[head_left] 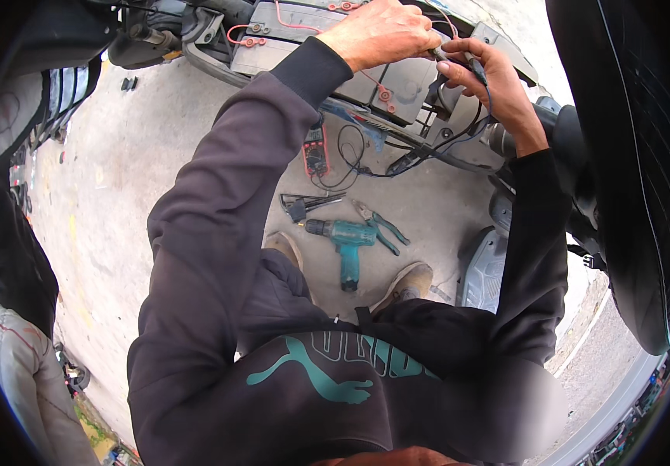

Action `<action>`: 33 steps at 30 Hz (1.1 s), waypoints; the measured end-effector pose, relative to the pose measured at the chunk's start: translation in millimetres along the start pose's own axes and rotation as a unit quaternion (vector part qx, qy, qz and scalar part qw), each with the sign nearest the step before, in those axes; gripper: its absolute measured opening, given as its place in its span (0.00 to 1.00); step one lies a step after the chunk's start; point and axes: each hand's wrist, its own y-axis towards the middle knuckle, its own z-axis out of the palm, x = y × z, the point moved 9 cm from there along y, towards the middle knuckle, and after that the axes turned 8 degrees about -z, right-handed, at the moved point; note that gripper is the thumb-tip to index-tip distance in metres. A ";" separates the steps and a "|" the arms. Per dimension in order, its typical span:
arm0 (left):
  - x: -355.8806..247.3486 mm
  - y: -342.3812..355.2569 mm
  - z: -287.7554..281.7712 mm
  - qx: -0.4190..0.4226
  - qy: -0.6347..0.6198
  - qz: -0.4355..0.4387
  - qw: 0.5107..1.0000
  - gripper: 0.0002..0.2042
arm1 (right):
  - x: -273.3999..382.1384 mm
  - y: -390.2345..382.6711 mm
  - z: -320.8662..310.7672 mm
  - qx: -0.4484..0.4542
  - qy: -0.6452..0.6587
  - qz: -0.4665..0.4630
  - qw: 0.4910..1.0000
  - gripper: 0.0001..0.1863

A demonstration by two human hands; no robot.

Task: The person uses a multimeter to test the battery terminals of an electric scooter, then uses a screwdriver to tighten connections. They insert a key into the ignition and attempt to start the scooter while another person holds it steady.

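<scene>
- Presently, a dark cable end (475, 70) is being grasped in the right hand (506, 89), between the thumb and the bent fingers.
- By the left hand (381, 35), the fingers are being curled close together, just beside the right fingertips; what is being pinched there cannot be told, because it is being hidden.
- The cable end is being held to the right of the left fingertips, above the grey battery (409, 97), to which a red wire (372, 79) is being fastened.
- On the ground (218, 194), nearer the body, a multimeter (315, 158), a teal drill (347, 233) and pliers (388, 225) are being seen.
</scene>
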 end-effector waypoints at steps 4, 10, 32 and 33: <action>9.0 18.7 -7.1 0.070 -0.167 -0.072 0.981 0.10 | 8.1 -9.2 -2.4 -0.009 -0.294 -0.016 0.956 0.17; 78.4 20.0 -0.8 -0.235 -0.276 -0.179 0.915 0.13 | -19.7 -34.9 -19.7 -0.264 -0.188 0.038 0.945 0.19; 107.3 -57.1 103.2 0.027 -0.805 -0.388 0.447 0.09 | 26.7 -19.3 19.8 -0.251 -0.275 -0.097 0.923 0.15; 105.2 -53.7 104.6 0.026 -0.803 -0.399 0.442 0.09 | 27.0 -20.6 19.7 -0.247 -0.283 -0.090 0.922 0.15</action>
